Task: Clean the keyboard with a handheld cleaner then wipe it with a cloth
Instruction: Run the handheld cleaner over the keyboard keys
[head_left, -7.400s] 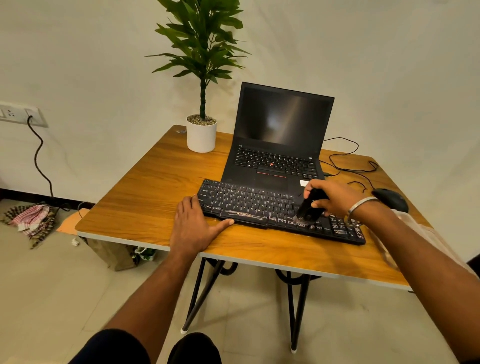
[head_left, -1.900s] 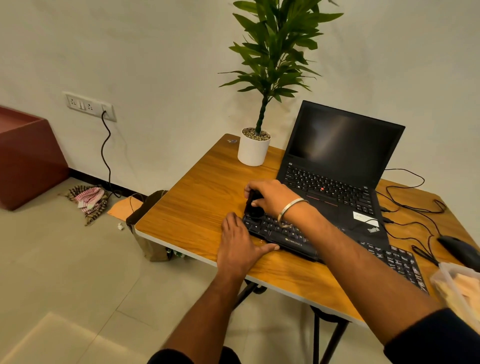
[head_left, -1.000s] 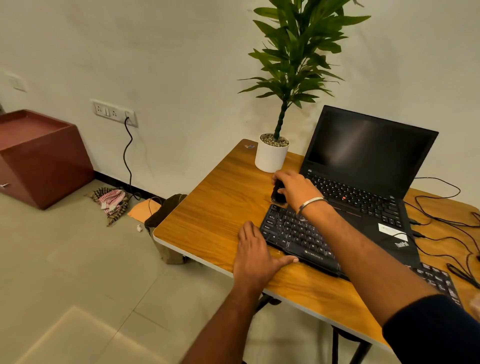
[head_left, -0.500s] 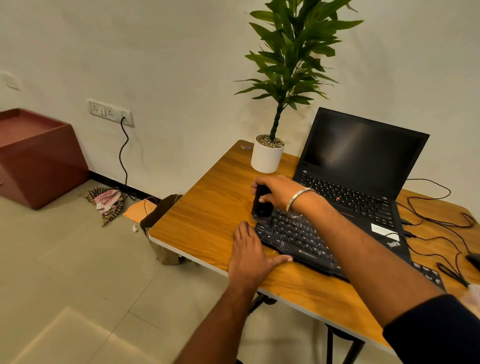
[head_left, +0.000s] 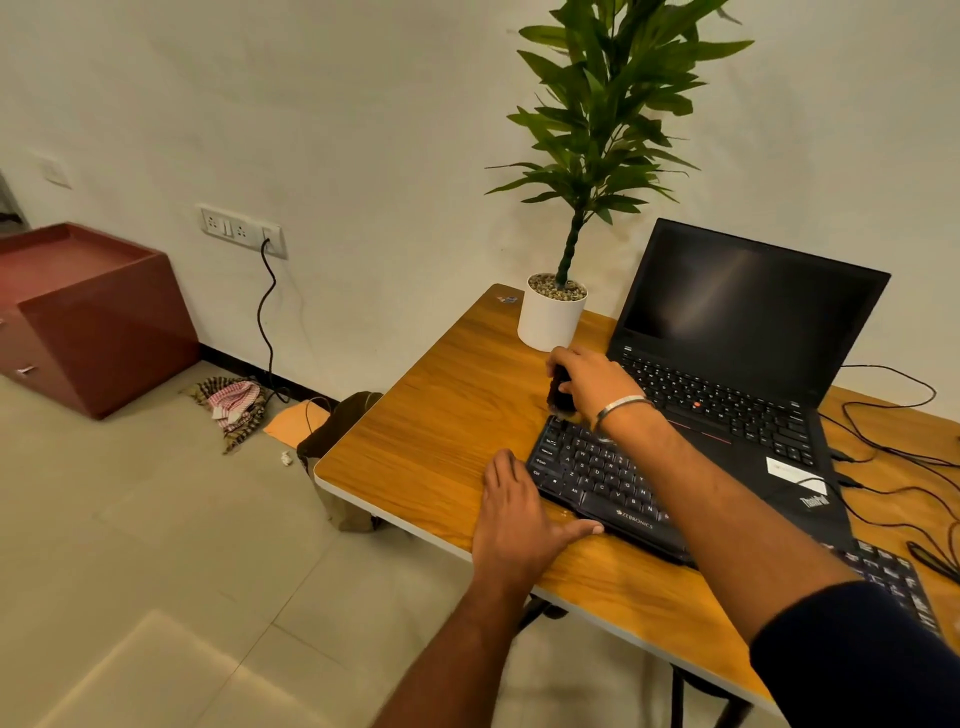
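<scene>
The right hand (head_left: 589, 382) was closed around a small black handheld cleaner (head_left: 559, 391), held upright at the far left corner of the black Zebronics keyboard (head_left: 605, 480). The cleaner's lower end sat at the keyboard's back edge; whether it touched the keys or hung just above them could not be told, since the tip was blurred. A silver bangle (head_left: 621, 408) circled that wrist.

The left hand (head_left: 517, 522) lay flat and open on the wooden table (head_left: 431, 436), fingers spread, the thumb stretched along the keyboard's front edge and touching it near the left corner. It gripped nothing.

The keyboard lay slantwise across the near part of the table, just in front of an open ThinkPad laptop (head_left: 737, 364) with a dark screen. A potted plant (head_left: 558, 306) in a white pot stood at the table's far left, close beside the right hand. Black cables (head_left: 893, 447) trailed over the table to the right of the laptop.

On the floor by the wall lay a checked cloth (head_left: 231, 408), below a socket strip (head_left: 241, 228), with a red-brown cabinet (head_left: 88, 312) further left.
</scene>
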